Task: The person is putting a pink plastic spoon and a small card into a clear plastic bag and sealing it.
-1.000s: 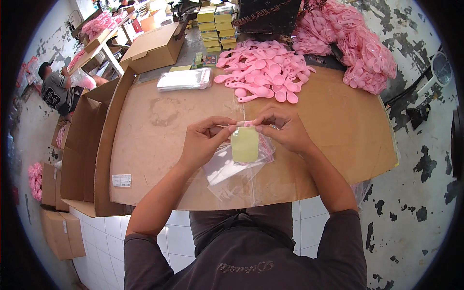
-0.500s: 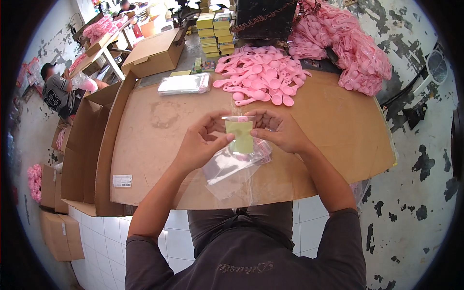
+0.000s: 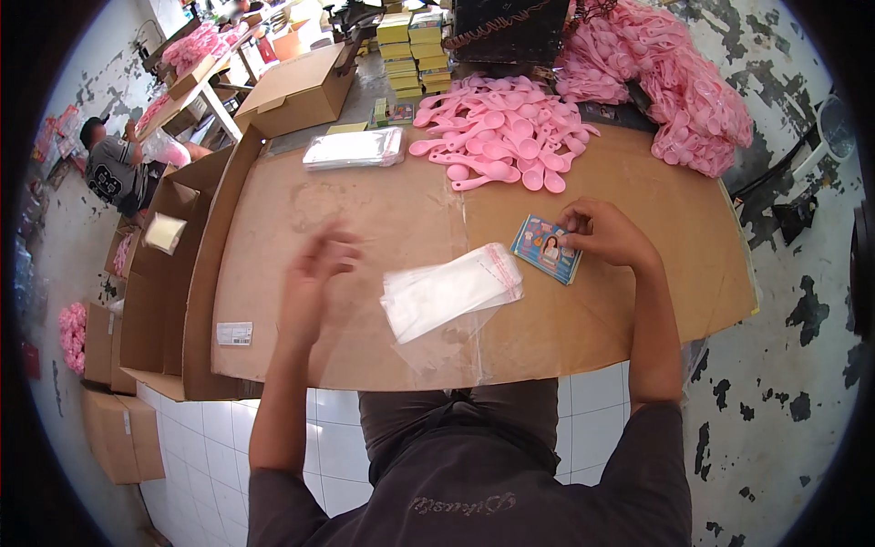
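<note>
My right hand (image 3: pixel 603 234) has its fingertips pinched on a small stack of blue printed cards (image 3: pixel 545 251), lying on the cardboard-covered table right of the middle. My left hand (image 3: pixel 321 273), smeared by motion, hovers over the table's left side; its fingers look apart with nothing in them. Between the hands lies a pile of clear plastic bags (image 3: pixel 447 292), with pink-marked ends toward the right. A small pale-yellow packet (image 3: pixel 165 233) appears at the open cardboard box (image 3: pixel 202 273) on the left; whether it is in the air or resting is unclear.
Loose pink measuring spoons (image 3: pixel 510 137) are heaped at the back, with bagged pink spoons (image 3: pixel 674 91) to their right. A white bag stack (image 3: pixel 354 149) and yellow card stacks (image 3: pixel 410 55) stand farther back. Another person (image 3: pixel 114 164) sits at the far left.
The yellow card packet has left my hands and now shows at the left box. My left hand has moved left; my right hand has moved right onto the blue cards.
</note>
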Motion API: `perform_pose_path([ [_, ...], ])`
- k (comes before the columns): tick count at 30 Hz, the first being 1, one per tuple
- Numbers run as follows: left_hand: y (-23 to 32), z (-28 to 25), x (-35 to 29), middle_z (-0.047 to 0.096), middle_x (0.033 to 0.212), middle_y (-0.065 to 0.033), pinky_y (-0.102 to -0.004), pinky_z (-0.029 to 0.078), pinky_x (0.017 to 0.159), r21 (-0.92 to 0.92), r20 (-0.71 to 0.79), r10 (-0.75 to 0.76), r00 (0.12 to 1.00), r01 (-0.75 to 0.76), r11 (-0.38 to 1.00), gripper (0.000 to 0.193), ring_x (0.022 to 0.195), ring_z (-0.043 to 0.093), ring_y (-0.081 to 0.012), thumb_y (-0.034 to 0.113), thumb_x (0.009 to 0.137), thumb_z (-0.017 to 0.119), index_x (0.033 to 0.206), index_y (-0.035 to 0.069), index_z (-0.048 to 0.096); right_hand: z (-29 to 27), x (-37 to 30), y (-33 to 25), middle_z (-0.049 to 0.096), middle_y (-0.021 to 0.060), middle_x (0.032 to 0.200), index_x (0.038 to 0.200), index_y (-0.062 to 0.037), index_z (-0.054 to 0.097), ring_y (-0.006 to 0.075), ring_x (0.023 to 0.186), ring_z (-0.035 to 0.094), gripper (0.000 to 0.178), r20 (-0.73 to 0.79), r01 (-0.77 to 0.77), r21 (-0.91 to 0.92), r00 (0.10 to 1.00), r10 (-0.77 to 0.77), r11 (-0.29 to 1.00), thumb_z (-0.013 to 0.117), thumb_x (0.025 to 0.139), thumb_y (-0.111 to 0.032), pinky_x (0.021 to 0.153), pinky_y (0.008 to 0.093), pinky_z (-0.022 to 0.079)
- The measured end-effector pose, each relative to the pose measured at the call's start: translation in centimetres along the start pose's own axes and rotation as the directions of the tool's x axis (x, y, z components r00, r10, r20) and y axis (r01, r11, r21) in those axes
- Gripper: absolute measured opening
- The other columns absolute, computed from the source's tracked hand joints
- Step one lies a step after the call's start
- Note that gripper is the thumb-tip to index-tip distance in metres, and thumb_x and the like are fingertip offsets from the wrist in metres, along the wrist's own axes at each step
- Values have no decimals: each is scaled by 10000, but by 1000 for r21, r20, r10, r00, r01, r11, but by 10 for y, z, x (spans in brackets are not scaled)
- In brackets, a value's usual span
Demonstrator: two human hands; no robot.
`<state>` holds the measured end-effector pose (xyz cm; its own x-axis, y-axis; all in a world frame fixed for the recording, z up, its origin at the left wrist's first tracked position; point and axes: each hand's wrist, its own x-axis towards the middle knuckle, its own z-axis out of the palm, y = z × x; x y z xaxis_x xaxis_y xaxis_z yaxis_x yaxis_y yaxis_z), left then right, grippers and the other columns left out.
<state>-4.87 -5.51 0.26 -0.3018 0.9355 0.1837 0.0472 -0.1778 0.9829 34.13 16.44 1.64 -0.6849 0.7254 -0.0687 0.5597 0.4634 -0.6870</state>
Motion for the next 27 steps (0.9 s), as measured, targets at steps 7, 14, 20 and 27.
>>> perform_pose_path([
  [7,3,91,25,670,959,-69,-308,521,741,724,415,25,909,-348,595,329,838,655,-167,224,844,798,1122,65,725,17,7,13,565,-31,850,1044,-14,681,71,784,535,251,-57,-8,292,998,26,956,802,838,-90,713,253,468],
  [14,-11,87,37,683,936,-59,-293,517,717,632,336,-180,925,-80,771,210,775,635,-138,172,859,793,1005,36,729,21,8,2,635,-10,934,1119,3,672,77,832,588,213,-222,159,357,972,-81,921,701,925,-80,758,244,493],
  [20,-26,86,33,721,924,-51,-243,508,721,129,293,-42,955,4,992,306,824,659,-101,93,923,734,1185,26,591,54,12,-35,718,60,1045,1177,-1,687,106,913,661,247,-267,277,382,946,-182,882,678,937,-57,815,271,539],
  [27,-15,87,34,748,919,-124,-256,534,745,-10,337,-183,924,198,980,519,859,705,-128,50,935,712,1379,16,446,69,14,-37,725,96,1079,1207,10,677,107,927,668,260,-276,285,499,947,-162,819,650,956,-49,826,282,544],
])
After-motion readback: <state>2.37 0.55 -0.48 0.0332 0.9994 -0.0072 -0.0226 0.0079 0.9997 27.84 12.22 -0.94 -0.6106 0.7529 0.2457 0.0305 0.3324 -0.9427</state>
